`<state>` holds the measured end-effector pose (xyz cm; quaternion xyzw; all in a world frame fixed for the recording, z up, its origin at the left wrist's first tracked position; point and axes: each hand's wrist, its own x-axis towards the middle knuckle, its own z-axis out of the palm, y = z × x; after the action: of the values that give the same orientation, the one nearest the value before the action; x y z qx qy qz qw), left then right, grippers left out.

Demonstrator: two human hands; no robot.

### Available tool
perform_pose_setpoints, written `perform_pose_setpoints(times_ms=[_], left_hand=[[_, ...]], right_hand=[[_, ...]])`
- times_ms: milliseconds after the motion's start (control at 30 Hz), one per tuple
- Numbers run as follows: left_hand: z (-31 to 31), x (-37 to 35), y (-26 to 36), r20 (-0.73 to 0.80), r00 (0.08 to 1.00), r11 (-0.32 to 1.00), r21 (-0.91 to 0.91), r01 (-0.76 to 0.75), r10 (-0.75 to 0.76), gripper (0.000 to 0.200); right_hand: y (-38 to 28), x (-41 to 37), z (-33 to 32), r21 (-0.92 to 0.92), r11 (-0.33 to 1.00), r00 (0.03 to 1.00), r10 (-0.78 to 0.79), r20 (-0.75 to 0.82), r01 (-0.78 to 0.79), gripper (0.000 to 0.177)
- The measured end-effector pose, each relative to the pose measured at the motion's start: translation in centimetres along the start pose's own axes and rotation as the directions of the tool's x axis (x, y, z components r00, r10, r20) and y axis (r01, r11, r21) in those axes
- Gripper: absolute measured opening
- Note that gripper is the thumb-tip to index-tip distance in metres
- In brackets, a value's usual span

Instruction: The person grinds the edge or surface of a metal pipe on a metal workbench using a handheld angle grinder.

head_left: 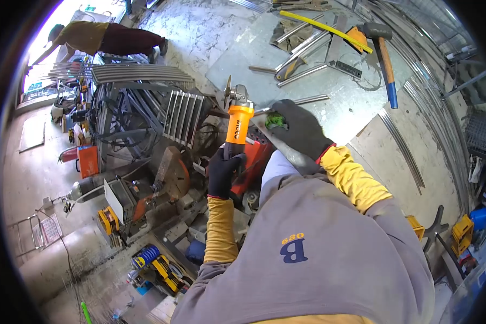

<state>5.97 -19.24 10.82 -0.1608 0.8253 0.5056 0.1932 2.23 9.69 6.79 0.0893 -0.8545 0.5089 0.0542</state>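
My left hand, in a black glove, is closed around the dark handle of an orange angle grinder. The grinder stands nearly upright in view, its metal head and disc at the far end. My right hand, in a dark grey glove, has its fingers curled at a crumpled green pad-like thing. A thin metal tube passes by that hand's fingers; whether they also grip it is hidden. A red machine part lies below, between my two hands.
On the metal sheet lie a hammer, a yellow strip and several tubes. A metal rack and a cut-off machine stand to the left. Another person bends at the upper left. Long rods lie at right.
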Motion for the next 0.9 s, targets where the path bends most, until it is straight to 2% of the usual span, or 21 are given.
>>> perform_pose_setpoints(times_ms=[33, 67, 133, 167, 200, 267, 333, 400, 433, 467, 533, 600, 633, 667, 733, 800, 833, 867, 900], left_hand=[[-0.8, 1.3, 0.2, -0.012, 0.999, 0.999, -0.02, -0.041, 0.041, 0.037], [-1.8, 2.5, 0.4, -0.002, 0.998, 0.998, -0.02, -0.055, 0.055, 0.037], [-3.2, 4.3, 2.8, -0.015, 0.995, 0.994, 0.061, -0.096, 0.097, 0.041], [-4.1, 7.4, 0.8, -0.001, 0.975, 0.973, 0.071, -0.22, 0.22, 0.042], [-4.4, 9.3, 1.2, 0.007, 0.974, 0.972, 0.063, -0.228, 0.228, 0.042], [-4.3, 12.6, 2.4, -0.011, 0.898, 0.852, 0.322, -0.414, 0.44, 0.049], [-3.4, 14.7, 4.7, 0.0, 0.903, 0.85, 0.339, -0.404, 0.429, 0.053], [-2.3, 16.9, 6.1, 0.011, 0.909, 0.848, 0.356, -0.392, 0.416, 0.057], [-1.6, 18.2, 6.3, -0.005, 0.908, 0.84, 0.381, -0.386, 0.42, 0.06], [-1.0, 19.3, 6.4, -0.019, 0.906, 0.831, 0.406, -0.379, 0.423, 0.062], [0.0, 20.2, 7.4, 0.004, 0.927, 0.848, 0.403, -0.344, 0.374, 0.064], [0.8, 21.1, 7.4, -0.027, 0.894, 0.815, 0.424, -0.395, 0.447, 0.063], [1.1, 21.1, 8.0, 0.014, 0.921, 0.854, 0.371, -0.365, 0.388, 0.063], [1.4, 21.4, 7.6, 0.021, 0.923, 0.854, 0.371, -0.364, 0.384, 0.063], [2.1, 22.3, 6.7, -0.015, 0.885, 0.802, 0.428, -0.416, 0.466, 0.059], [2.5, 22.3, 6.7, 0.003, 0.906, 0.796, 0.476, -0.374, 0.423, 0.057], [2.4, 22.2, 6.9, 0.006, 0.923, 0.785, 0.524, -0.33, 0.384, 0.055], [2.3, 22.3, 7.2, 0.004, 0.924, 0.785, 0.527, -0.327, 0.383, 0.055], [2.2, 22.1, 8.1, 0.044, 0.928, 0.71, 0.631, -0.313, 0.37, 0.057]], right_hand=[[-0.2, 0.6, -0.7, -0.107, 0.994, 1.0, 0.016, 0.009, -0.015, 0.036], [0.6, 1.0, -0.8, -0.117, 0.993, 1.0, 0.015, -0.006, -0.016, 0.036], [3.7, 1.2, 0.1, -0.465, 0.885, 1.0, 0.028, -0.001, -0.025, 0.033], [6.2, 0.8, 1.3, -0.554, 0.832, 0.999, 0.022, -0.029, -0.034, 0.027], [6.3, 0.8, 0.9, -0.564, 0.825, 0.999, 0.022, -0.035, -0.038, 0.027], [5.6, 0.1, 0.4, -0.634, 0.773, 0.989, 0.075, 0.13, 0.025, 0.024], [5.0, -0.8, 0.2, -0.657, 0.754, 0.993, 0.057, 0.1, 0.023, 0.018], [5.0, -1.8, -0.4, -0.66, 0.751, 0.985, 0.116, 0.129, -0.002, 0.014], [4.4, -2.5, -1.4, -0.601, 0.799, 0.982, 0.134, 0.13, -0.029, 0.012], [4.2, -3.6, -2.3, -0.608, 0.793, 0.982, 0.141, 0.124, -0.037, 0.012], [3.7, -6.0, -4.3, -0.507, 0.848, 0.968, 0.233, 0.098, -0.153, 0.02], [1.9, -8.4, -7.2, -0.401, 0.827, 0.885, 0.46, 0.079, -0.394, 0.025], [3.9, -11.1, -8.1, -0.218, 0.88, 0.894, 0.443, 0.059, -0.422, 0.031], [4.8, -13.2, -9.0, 0.021, 0.873, 0.872, 0.486, 0.053, -0.488, 0.033], [4.5, -15.3, -12.9, 0.293, 0.684, 0.744, 0.613, 0.264, -0.668, 0.036], [1.2, -15.3, -15.4, 0.547, 0.505, 0.696, 0.684, 0.218, -0.667, 0.039], [1.7, -16.0, -16.0, 0.639, 0.454, 0.709, 0.673, 0.21, -0.621, 0.048], [1.9, -15.9, -16.3, 0.64, 0.452, 0.709, 0.672, 0.214, -0.621, 0.048], [2.0, -15.5, -16.5, 0.731, 0.46, 0.774, 0.616, 0.146, -0.504, 0.051]])
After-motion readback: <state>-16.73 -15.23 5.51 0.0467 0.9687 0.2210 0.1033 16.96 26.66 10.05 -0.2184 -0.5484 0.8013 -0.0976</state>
